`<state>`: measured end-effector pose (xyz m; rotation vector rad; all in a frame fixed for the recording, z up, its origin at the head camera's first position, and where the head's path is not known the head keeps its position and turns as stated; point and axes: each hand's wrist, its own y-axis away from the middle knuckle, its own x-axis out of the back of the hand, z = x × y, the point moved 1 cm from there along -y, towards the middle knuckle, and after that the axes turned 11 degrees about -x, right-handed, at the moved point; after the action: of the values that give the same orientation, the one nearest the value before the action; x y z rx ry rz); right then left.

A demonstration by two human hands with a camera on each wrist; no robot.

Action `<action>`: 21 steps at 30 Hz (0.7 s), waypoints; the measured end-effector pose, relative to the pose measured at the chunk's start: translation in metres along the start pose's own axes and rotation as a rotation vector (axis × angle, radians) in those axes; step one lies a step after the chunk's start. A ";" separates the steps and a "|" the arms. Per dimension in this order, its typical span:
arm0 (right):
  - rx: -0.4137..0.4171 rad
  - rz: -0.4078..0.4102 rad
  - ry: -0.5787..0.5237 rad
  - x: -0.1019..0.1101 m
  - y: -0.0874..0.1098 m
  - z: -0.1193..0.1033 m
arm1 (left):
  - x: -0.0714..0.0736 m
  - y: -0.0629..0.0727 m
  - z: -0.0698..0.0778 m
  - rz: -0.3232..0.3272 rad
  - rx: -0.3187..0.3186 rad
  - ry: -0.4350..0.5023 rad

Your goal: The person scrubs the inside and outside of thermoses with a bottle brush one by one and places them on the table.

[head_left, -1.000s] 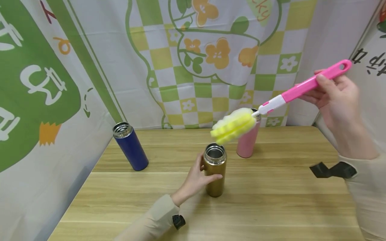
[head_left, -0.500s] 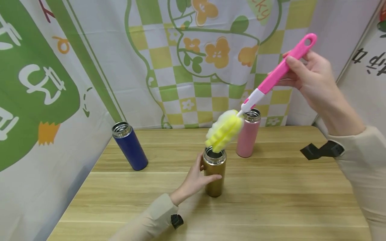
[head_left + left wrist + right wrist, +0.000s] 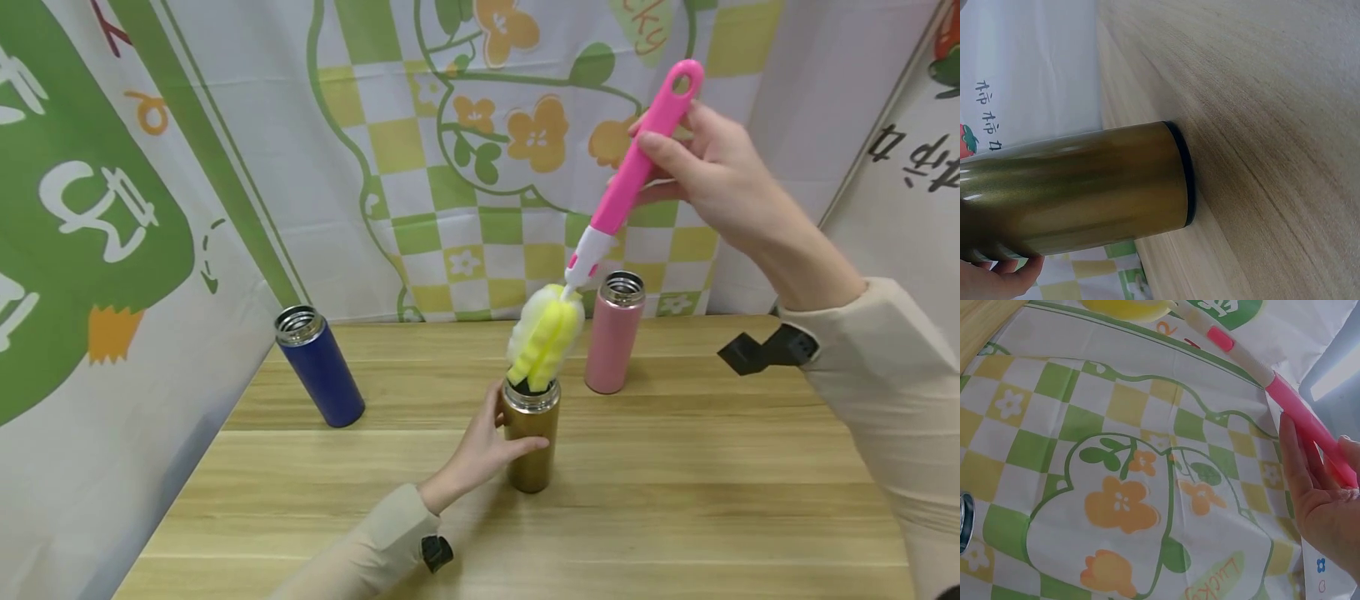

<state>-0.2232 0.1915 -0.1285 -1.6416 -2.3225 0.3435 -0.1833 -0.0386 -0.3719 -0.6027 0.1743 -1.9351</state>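
My left hand [image 3: 487, 450] grips a gold-brown metal bottle [image 3: 531, 450] round its side, the thumb across the front. The bottle stands upright and uncapped; in the left wrist view its dark base [image 3: 1184, 175] meets the tabletop. High on the right, my right hand [image 3: 701, 162] holds a bottle brush by its pink handle [image 3: 628, 187]. The brush slants down to the left. Its yellow and white sponge head [image 3: 546, 337] is at the bottle's mouth, the lower tip overlapping the steel rim. In the right wrist view the fingers lie along the pink handle [image 3: 1304, 415].
Behind and right of the gold bottle stands an open pink bottle [image 3: 615, 337]. An open dark blue bottle [image 3: 322, 371] is at the left of the wooden table [image 3: 675, 492]. A printed curtain [image 3: 480, 250] hangs along the table's back edge.
My right hand has moved left, swinging the brush from a flatter slant to a steeper one. Its sponge head has come down to the gold bottle's mouth. The left hand keeps its hold.
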 end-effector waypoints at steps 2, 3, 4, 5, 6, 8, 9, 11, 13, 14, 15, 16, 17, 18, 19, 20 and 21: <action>0.016 -0.029 0.030 -0.004 -0.002 -0.002 | 0.000 0.000 0.000 0.001 -0.002 -0.003; 0.020 -0.042 0.043 -0.006 -0.003 -0.003 | 0.000 0.000 -0.001 0.000 -0.003 -0.004; 0.024 -0.049 0.066 -0.009 -0.004 -0.004 | 0.000 0.000 -0.001 0.000 -0.004 -0.004; 0.025 -0.057 0.089 -0.011 -0.005 -0.005 | 0.000 0.000 -0.001 0.000 -0.005 -0.003; 0.029 -0.061 0.124 -0.013 -0.006 -0.006 | 0.000 0.000 -0.001 0.000 -0.005 -0.002; 0.043 -0.074 0.190 -0.018 -0.009 -0.007 | 0.000 0.000 0.000 -0.001 -0.005 0.000; 0.052 -0.081 0.222 -0.020 -0.010 -0.008 | 0.000 0.000 0.000 -0.001 -0.006 0.001; 0.074 -0.104 0.271 -0.024 -0.012 -0.009 | 0.000 0.000 0.001 -0.002 -0.003 0.006; 0.097 -0.132 0.296 -0.027 -0.013 -0.009 | 0.000 0.000 0.001 -0.004 -0.002 0.010; 0.109 -0.142 0.312 -0.028 -0.014 -0.009 | 0.000 0.000 0.001 -0.005 -0.001 0.012; 0.114 -0.157 0.312 -0.029 -0.014 -0.008 | 0.000 0.000 0.001 -0.005 -0.001 0.012; 0.113 -0.167 0.320 -0.030 -0.014 -0.008 | 0.000 0.000 0.001 -0.006 0.000 0.014; 0.110 -0.174 0.324 -0.031 -0.014 -0.007 | 0.000 0.000 0.000 -0.006 0.001 0.014; 0.105 -0.180 0.333 -0.031 -0.015 -0.006 | 0.000 0.000 0.000 -0.005 0.001 0.014; 0.101 -0.187 0.340 -0.031 -0.014 -0.005 | 0.000 0.000 0.000 -0.005 0.001 0.014; 0.097 -0.190 0.345 -0.031 -0.014 -0.004 | 0.000 0.000 -0.001 -0.004 0.000 0.014; 0.090 -0.198 0.341 -0.031 -0.014 -0.004 | 0.000 0.000 -0.001 -0.004 0.000 0.014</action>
<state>-0.2243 0.1581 -0.1231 -1.2977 -2.1516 0.1118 -0.1835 -0.0386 -0.3726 -0.5901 0.1814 -1.9436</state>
